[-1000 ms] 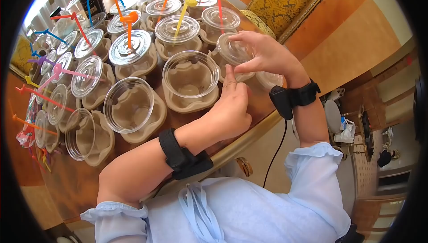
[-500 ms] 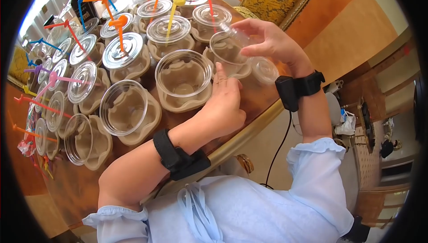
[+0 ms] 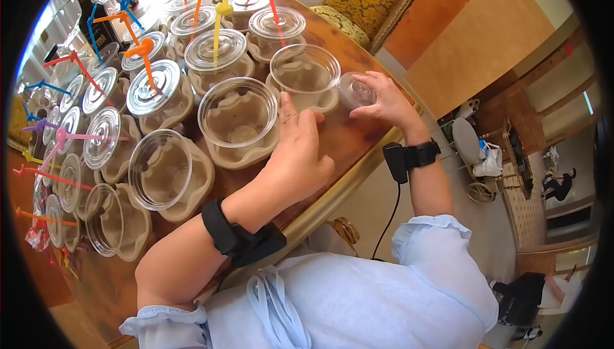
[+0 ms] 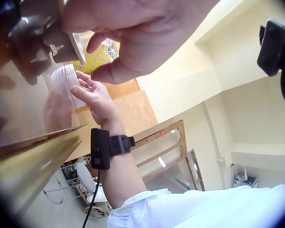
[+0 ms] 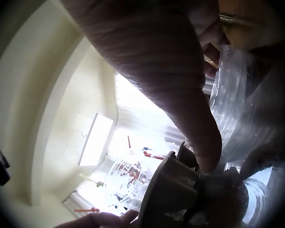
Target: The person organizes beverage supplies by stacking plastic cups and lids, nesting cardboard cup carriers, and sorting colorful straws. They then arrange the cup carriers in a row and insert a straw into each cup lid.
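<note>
In the head view, my right hand [image 3: 391, 107] curls its thumb and fingers round a small stack of clear lids [image 3: 357, 90] on the table beside the cups. The right wrist view shows the ribbed clear lids [image 5: 232, 95] close to the thumb. My left hand [image 3: 295, 150] has its index finger extended against a brown pulp holder, between an uncovered clear cup [image 3: 305, 69] and another uncovered cup [image 3: 237, 113]. From the left wrist view, that hand [image 4: 137, 38] is at the brown holder [image 4: 61, 45], its thumb apart from the fingers.
Several lidded cups [image 3: 153, 87] stand in pulp holders to the left and behind, with coloured knotted balloon straws. Two more uncovered cups [image 3: 160, 170] are near the front. A dark bottle [image 3: 93, 23] stands at the back left. The table edge [image 3: 307, 205] runs by my left forearm.
My right hand has lifted a clear lid off the nearer right cup and moved it right to the stack by the table edge. The left hand remains by the holders. The head view has shifted.
</note>
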A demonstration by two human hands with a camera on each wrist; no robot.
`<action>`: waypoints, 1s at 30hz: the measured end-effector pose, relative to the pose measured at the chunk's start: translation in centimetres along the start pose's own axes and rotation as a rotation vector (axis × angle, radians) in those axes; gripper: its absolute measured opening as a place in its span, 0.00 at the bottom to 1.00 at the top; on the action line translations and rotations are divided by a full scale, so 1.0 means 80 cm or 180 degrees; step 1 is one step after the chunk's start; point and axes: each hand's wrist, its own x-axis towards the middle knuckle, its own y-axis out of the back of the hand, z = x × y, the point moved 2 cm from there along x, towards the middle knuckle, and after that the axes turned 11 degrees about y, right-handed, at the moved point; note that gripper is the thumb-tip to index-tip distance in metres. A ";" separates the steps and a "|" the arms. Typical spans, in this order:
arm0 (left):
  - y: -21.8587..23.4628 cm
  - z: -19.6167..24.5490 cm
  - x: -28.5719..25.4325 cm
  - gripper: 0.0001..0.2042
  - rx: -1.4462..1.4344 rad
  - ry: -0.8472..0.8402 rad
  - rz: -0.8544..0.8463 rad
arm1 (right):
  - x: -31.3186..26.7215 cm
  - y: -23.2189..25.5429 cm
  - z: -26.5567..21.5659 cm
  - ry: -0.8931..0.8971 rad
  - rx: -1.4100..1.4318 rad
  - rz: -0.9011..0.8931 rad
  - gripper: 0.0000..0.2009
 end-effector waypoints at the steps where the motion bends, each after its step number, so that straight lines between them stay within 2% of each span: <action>1: 0.001 0.000 0.000 0.24 -0.0018 -0.0015 -0.0014 | 0.000 -0.003 0.001 -0.0047 0.0126 -0.0021 0.38; 3: 0.003 -0.001 0.001 0.25 -0.0063 -0.0037 -0.0049 | -0.001 -0.008 0.001 -0.0149 0.0381 -0.0077 0.39; 9: 0.000 0.002 0.001 0.26 0.0094 0.0220 0.0020 | -0.006 -0.025 -0.002 0.0185 -0.0087 -0.0094 0.38; 15: 0.005 0.005 0.001 0.25 0.0029 0.0243 -0.0081 | -0.012 -0.042 -0.002 0.0171 -0.0564 0.0329 0.32; 18: 0.006 0.003 0.001 0.25 -0.0007 0.0234 -0.0082 | -0.012 -0.036 -0.010 -0.0132 -0.0318 0.0278 0.29; 21: 0.008 0.004 0.000 0.25 -0.0007 0.0233 -0.0097 | -0.012 -0.035 -0.005 -0.0084 -0.0344 0.0252 0.30; 24: 0.008 0.003 0.001 0.25 -0.0001 0.0226 -0.0069 | -0.018 -0.052 0.007 0.0227 -0.0577 0.0412 0.33; 27: 0.008 0.003 -0.001 0.26 -0.0030 0.0205 -0.0022 | -0.022 -0.047 -0.004 -0.0006 -0.1138 0.0072 0.38; 30: 0.006 0.001 -0.004 0.26 -0.0004 0.0136 0.0054 | -0.015 -0.017 -0.030 -0.0316 -0.1086 -0.0045 0.41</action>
